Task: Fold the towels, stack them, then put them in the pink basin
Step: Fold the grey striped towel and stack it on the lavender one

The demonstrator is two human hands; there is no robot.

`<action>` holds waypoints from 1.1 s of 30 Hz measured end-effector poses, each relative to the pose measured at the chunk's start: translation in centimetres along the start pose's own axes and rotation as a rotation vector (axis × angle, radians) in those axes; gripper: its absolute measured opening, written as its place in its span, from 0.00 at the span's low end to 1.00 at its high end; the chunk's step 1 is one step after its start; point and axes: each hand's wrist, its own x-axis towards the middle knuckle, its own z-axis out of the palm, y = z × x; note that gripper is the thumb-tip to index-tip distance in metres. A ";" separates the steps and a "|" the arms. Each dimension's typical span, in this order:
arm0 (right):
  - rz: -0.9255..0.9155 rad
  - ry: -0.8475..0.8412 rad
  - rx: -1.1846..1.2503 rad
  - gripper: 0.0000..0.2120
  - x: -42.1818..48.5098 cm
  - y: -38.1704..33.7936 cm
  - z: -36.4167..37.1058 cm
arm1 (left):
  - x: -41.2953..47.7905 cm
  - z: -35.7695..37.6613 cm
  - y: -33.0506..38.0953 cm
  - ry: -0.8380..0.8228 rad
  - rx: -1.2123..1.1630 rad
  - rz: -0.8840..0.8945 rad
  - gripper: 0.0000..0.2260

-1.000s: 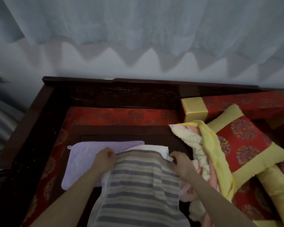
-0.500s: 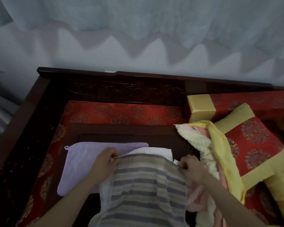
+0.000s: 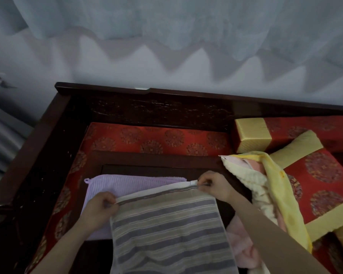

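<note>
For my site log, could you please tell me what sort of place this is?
Probably a home sitting room: a carved dark wooden bench with red brocade cushions, sheer curtains hanging by the wall behind it, and a striped towel held over the seat for folding.

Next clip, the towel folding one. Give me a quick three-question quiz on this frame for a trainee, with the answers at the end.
1. True or false: the left hand and the right hand each pinch the far edge of the striped towel.
2. The left far corner of the striped towel lies over: A) the lilac towel; B) a newspaper; C) a plate.
3. Fill in: the heap of unfolded towels topped by the yellow towel lies on the person's ____ side.

Key: 1 true; 2 A; 3 right.
</note>
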 end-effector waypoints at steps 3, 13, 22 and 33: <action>0.011 0.023 -0.126 0.18 0.9 1.1 1.7 | 1.0 0.2 -0.3 -0.002 0.087 0.061 0.13; 0.035 0.068 -0.199 0.04 0.9 2.1 1.5 | 3.4 -0.7 0.1 -0.026 0.072 0.121 0.13; -0.094 0.298 -0.144 0.04 0.5 0.9 -1.1 | 2.9 -2.3 4.4 0.093 -0.139 0.247 0.08; -0.287 0.384 -0.085 0.05 -6.6 -4.3 -5.5 | -2.5 -8.4 10.4 -0.095 0.278 0.632 0.08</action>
